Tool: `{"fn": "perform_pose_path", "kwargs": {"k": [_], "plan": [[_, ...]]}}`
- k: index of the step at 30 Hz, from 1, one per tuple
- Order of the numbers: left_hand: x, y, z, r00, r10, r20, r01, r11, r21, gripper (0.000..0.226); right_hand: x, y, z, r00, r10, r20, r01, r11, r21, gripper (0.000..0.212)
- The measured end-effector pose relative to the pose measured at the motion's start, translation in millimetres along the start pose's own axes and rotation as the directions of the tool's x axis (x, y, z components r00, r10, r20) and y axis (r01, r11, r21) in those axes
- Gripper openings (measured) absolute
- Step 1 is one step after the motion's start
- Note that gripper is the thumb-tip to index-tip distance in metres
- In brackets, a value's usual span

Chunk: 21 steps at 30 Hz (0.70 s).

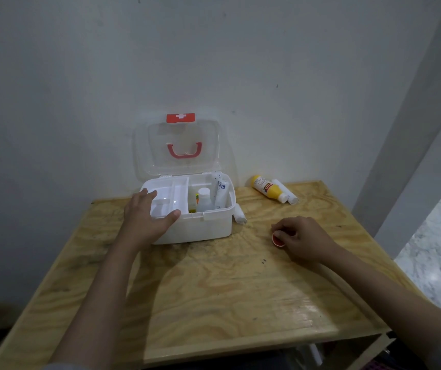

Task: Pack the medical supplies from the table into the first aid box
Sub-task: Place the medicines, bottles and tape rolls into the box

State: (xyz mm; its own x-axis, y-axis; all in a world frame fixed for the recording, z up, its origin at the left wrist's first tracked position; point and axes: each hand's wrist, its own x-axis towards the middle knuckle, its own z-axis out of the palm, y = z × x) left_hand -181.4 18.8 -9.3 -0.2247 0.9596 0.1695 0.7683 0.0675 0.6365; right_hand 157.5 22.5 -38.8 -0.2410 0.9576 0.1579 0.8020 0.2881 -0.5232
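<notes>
1. The worktop [214, 289] is carrying everything.
2. The first aid box [200, 225] is sitting open at the back, lid upright.
3. My left hand [144, 217] is resting spread on its inner tray [166, 201].
4. The yellow bottle [268, 189] is lying well beyond my right hand.
5. My right hand [302, 240] is pinching a small red cup [278, 240], half hidden by my fingers.

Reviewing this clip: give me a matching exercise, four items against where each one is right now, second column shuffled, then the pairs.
Items
1. yellow bottle
2. small red container
3. clear bottle with white cap
4. left hand

Places
A. under the right hand
B. on the inner tray of the first aid box
C. lying on the table near the wall
D. standing inside the box

Pairs: 1-C, 2-A, 3-D, 4-B
</notes>
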Motion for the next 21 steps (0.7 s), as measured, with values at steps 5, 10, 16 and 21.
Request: {"fn": "perform_pose_path", "kwargs": {"k": [5,10,16,21], "plan": [[-0.5,1.6,-0.3,1.0,-0.003,0.003,0.003,1.0,0.007,0.079,2.7,1.4,-2.4,0.999,0.022,-0.038,-0.022,1.0,-0.019,0.021],[-0.6,3.4,-0.3,1.0,-0.005,0.002,0.005,1.0,0.019,0.078,2.2,8.9,3.1,0.992,-0.037,-0.124,0.03,0.998,-0.058,0.02],[-0.4,1.7,-0.7,1.0,-0.001,0.003,0.001,1.0,0.006,0.078,1.8,9.9,1.2,0.978,-0.023,-0.208,0.03,0.999,0.027,0.017],[0.3,0.3,0.6,1.0,-0.005,0.003,0.005,1.0,0.004,0.079,2.9,13.6,2.3,0.968,-0.003,-0.253,0.015,0.999,0.043,0.019]]}}
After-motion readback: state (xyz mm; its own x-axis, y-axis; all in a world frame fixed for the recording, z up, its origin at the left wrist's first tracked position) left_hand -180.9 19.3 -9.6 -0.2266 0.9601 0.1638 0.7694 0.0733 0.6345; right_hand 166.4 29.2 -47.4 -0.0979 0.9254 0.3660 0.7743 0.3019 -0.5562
